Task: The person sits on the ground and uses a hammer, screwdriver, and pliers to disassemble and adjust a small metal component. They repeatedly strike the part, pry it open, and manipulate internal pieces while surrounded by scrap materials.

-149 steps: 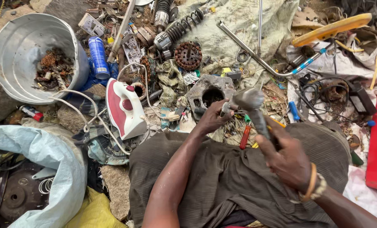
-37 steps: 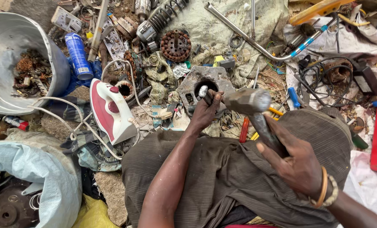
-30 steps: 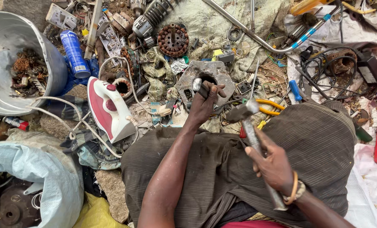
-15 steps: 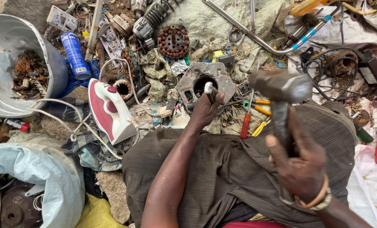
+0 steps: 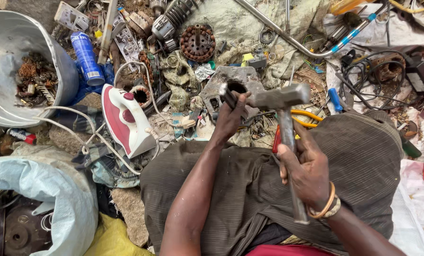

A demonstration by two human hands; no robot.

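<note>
My left hand (image 5: 231,118) grips a dark metal chisel-like rod (image 5: 227,95), its tip against a grey cast metal housing (image 5: 233,80) with a round hole, lying in the scrap just past my knees. My right hand (image 5: 307,170) is closed on the handle of a steel hammer (image 5: 281,99). The hammer head hovers just right of the rod's top, close to my left hand. Both forearms reach out over my brown striped trousers.
A red and white clothes iron (image 5: 124,121) lies at the left with its white cord. Behind it are a large metal bowl (image 5: 60,71) of scrap, a blue spray can (image 5: 87,58), a rusty rotor (image 5: 198,42), a bent steel tube (image 5: 288,40), yellow-handled pliers (image 5: 304,118), and a pale sack (image 5: 36,189).
The hammer rose high half a second ago and has now come down toward the rod in my left hand. My left hand has stayed on the housing.
</note>
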